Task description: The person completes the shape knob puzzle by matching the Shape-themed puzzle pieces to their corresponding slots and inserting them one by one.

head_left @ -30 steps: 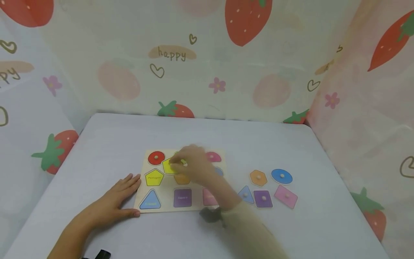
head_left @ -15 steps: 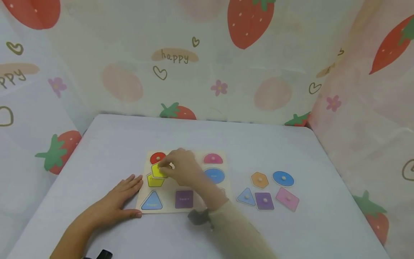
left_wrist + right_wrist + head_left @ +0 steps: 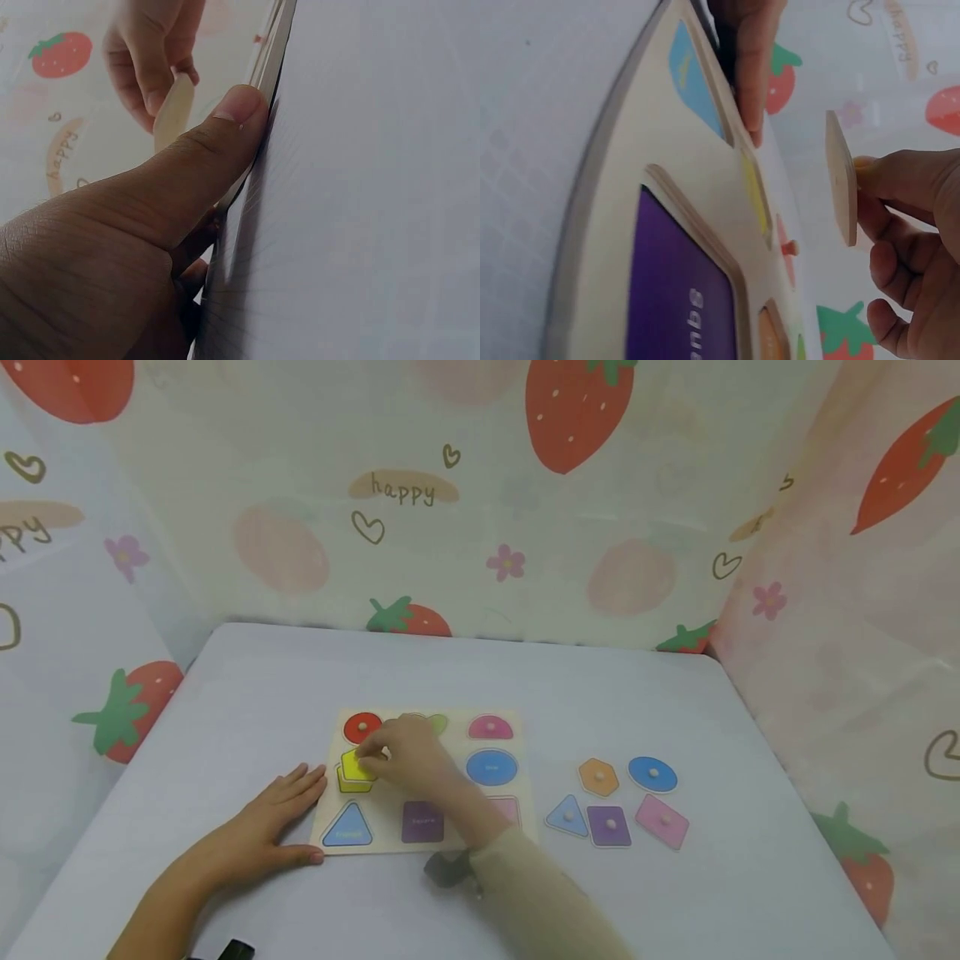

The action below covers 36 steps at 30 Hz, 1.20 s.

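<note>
My right hand (image 3: 416, 760) pinches a yellow pentagon puzzle piece (image 3: 356, 766) by its knob, just above the yellow pentagon recess (image 3: 352, 786) of a wooden shape board (image 3: 387, 827). In the right wrist view the pentagon piece (image 3: 841, 180) stands tilted and apart from the board. My left hand (image 3: 262, 831) lies against the board's left edge, fingers extended and thumb at the near corner. A red circle piece (image 3: 360, 727) and a pink semicircle piece (image 3: 491, 727) sit in the back row. A green shape (image 3: 438, 723) there is partly hidden by my right hand.
Right of the board lie loose knobbed pieces: an orange hexagon (image 3: 598, 777), a blue oval (image 3: 652, 774), a light blue triangle (image 3: 567, 816), a purple square (image 3: 609, 826) and a pink rectangle (image 3: 662, 821). Strawberry-print cloth (image 3: 450, 560) surrounds the white table (image 3: 600, 693).
My right hand has carried the yellow pentagon leftward from the back middle of the board to over the pentagon recess. The left hand has stayed at the board's edge.
</note>
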### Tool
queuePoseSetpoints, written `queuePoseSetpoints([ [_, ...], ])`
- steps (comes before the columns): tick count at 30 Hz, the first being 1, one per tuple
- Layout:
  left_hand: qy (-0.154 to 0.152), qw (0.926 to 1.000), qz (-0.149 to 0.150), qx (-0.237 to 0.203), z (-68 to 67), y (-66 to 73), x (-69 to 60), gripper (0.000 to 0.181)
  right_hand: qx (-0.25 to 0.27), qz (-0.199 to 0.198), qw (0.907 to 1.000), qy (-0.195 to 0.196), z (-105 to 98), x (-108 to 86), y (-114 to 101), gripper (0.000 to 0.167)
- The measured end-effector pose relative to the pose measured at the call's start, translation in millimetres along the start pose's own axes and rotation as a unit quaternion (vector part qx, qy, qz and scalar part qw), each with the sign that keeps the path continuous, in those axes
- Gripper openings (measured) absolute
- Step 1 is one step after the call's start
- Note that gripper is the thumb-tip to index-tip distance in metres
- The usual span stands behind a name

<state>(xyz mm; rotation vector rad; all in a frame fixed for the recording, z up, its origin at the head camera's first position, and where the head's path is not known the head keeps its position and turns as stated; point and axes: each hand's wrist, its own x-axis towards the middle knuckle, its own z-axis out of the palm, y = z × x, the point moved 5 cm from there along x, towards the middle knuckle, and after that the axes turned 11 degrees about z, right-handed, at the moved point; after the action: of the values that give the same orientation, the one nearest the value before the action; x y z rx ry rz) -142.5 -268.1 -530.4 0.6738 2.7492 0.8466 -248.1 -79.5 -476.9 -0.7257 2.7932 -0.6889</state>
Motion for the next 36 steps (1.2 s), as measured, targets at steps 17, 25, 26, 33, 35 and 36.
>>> queuePoseSetpoints([
  [17,0.002,1.0000,0.000,0.006,-0.6,1.0,-1.8,0.108,0.030,0.054,0.9979,-0.021,27.6,8.8,7.2,0.016],
  [25,0.002,1.0000,-0.002,0.004,0.2,1.9,-1.5,0.108,0.020,0.089,0.9956,-0.022,32.9,9.9,7.1,0.015],
  [26,0.002,1.0000,-0.003,0.005,0.4,1.8,-1.6,0.108,0.018,0.089,0.9957,-0.022,33.1,10.2,7.2,0.015],
  [33,0.002,0.9998,-0.007,0.016,-0.2,1.8,-1.7,0.109,0.003,0.071,0.9973,-0.017,34.3,11.9,7.7,0.016],
  [35,0.003,0.9999,-0.006,0.015,-0.9,2.1,-1.6,0.109,-0.001,0.064,0.9978,-0.017,34.3,11.5,6.9,0.017],
  [36,0.003,0.9999,-0.005,0.015,-1.2,2.1,-1.6,0.108,-0.003,0.060,0.9980,-0.017,34.2,11.1,6.1,0.017],
])
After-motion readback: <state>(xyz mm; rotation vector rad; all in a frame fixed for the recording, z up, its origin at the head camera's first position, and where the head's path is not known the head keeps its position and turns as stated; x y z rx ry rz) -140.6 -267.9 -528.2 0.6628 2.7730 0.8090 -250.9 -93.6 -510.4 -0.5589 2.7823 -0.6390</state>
